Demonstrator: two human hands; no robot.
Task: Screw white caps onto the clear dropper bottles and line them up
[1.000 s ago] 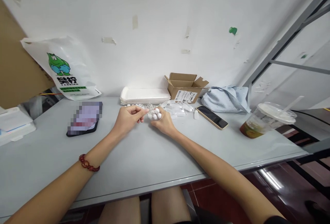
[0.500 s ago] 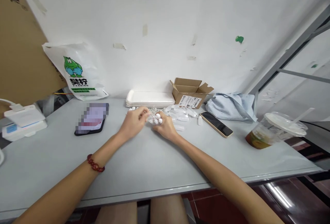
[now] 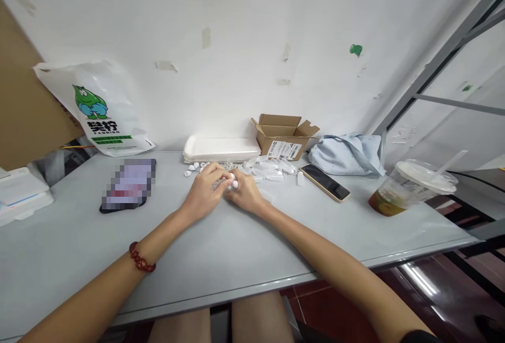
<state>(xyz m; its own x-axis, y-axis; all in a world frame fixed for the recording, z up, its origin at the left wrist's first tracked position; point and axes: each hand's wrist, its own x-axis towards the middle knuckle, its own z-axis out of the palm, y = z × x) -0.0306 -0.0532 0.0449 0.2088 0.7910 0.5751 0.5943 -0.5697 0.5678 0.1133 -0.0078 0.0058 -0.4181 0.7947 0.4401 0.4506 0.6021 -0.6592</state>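
My right hand (image 3: 247, 194) is closed around a small bundle of clear plastic tubes with white caps (image 3: 233, 182); most of their length is hidden by the fingers. From the other side my left hand (image 3: 204, 190) meets it, thumb and forefinger pinched at one of the white caps. Behind the left hand lie several loose white caps (image 3: 191, 168). Clear empty-looking plastic tubes (image 3: 272, 167) are heaped just beyond the right hand.
Stacked white trays (image 3: 224, 148) and an open cardboard box (image 3: 282, 145) stand by the wall. A phone (image 3: 325, 182), a light-blue cloth bag (image 3: 347, 154) and a drink cup (image 3: 394, 193) are on the right. Another phone (image 3: 130, 185) and a plastic bag (image 3: 98, 111) are left.
My left hand has come in to the right and now touches the bundle at the right hand. The right hand has turned, covering more of the tubes. The whole view has shifted slightly.
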